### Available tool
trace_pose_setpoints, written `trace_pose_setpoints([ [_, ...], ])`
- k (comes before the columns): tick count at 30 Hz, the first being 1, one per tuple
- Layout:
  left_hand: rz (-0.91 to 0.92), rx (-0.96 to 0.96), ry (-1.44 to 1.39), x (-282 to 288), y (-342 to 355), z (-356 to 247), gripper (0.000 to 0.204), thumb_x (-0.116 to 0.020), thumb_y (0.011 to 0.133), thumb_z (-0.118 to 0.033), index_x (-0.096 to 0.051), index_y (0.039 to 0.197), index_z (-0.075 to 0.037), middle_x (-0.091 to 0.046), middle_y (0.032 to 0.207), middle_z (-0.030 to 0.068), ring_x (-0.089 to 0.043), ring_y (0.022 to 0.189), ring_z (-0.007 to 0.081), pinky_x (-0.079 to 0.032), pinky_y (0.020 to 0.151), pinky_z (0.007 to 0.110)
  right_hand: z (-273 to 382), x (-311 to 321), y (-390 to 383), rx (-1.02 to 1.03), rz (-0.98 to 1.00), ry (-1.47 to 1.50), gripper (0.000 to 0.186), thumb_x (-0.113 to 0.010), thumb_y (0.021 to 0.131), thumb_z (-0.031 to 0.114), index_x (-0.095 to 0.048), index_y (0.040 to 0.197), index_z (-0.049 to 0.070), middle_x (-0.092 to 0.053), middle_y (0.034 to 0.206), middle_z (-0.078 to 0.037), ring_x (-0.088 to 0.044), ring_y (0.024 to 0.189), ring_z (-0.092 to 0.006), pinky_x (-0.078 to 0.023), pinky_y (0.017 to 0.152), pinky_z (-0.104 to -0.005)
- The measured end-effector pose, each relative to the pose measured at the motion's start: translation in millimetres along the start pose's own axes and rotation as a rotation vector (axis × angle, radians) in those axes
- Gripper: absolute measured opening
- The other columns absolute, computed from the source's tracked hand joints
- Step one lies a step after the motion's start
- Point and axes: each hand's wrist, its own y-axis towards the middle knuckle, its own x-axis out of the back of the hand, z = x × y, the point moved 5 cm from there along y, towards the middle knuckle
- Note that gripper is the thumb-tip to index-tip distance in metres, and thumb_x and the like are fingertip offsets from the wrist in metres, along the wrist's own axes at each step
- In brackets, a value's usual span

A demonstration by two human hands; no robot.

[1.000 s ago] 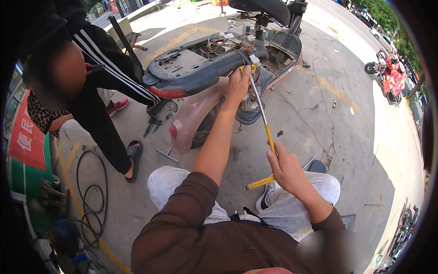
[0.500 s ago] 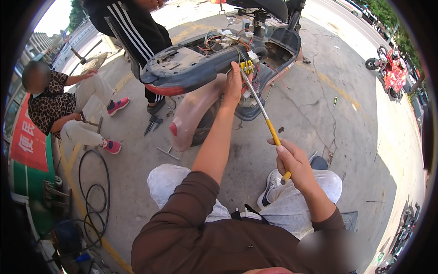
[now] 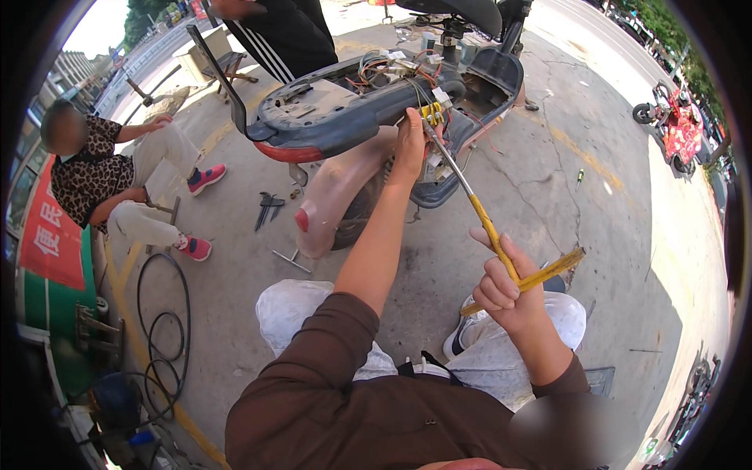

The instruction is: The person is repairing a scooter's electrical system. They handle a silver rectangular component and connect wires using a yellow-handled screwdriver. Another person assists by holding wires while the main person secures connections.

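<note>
A partly stripped electric scooter stands ahead of me, its wiring exposed. My left hand is at its side, thumb against a small yellow part with cables running to it; the other fingers are mostly hidden behind. My right hand is closed on the yellow crossbar of a T-handle wrench, with the index finger stretched along the shaft. The wrench slants up to the left, and its metal tip meets the yellow part by my left thumb.
A T-shaped tool and a black tool lie on the concrete. A screwdriver is at the right. One person sits at the left; another in striped trousers stands behind the scooter. A black hose lies coiled lower left.
The wrench has turned, so its crossbar now shows lengthwise across my right palm. My right hand has shifted its grip. The left hand stays at the yellow part. The standing person has moved right.
</note>
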Motion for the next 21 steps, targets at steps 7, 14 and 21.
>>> trace_pose_setpoints([
  [7,0.027,0.003,-0.038,-4,0,0,0.080,-0.018,0.094,-0.066,-0.056,0.114,0.001,-0.053,0.077,0.0009,-0.052,0.068,0.0113,-0.045,0.066,0.025,1,-3,4,-0.006,0.098,0.274,0.045,-0.028,0.103,0.032,-0.045,0.131,0.001,-0.033,0.043,0.004,-0.025,0.032,-0.0090,-0.023,0.037,-0.0238],
  [14,0.029,-0.039,0.016,2,5,4,0.068,-0.023,0.098,-0.058,-0.056,0.108,0.000,-0.055,0.077,0.0021,-0.053,0.069,0.0114,-0.046,0.066,0.026,18,-1,-1,-0.028,-0.020,-0.267,0.041,-0.035,0.102,0.032,-0.049,0.126,0.001,-0.036,0.045,0.003,-0.029,0.033,-0.0089,-0.027,0.039,-0.0246],
  [21,0.023,-0.028,0.113,2,1,2,0.069,-0.025,0.098,-0.059,-0.057,0.107,0.001,-0.054,0.075,0.0020,-0.053,0.070,0.0115,-0.047,0.069,0.026,12,13,8,0.156,-0.232,-1.282,0.035,-0.044,0.099,0.029,-0.051,0.114,-0.001,-0.050,0.050,-0.006,-0.048,0.042,-0.0189,-0.036,0.042,-0.0347],
])
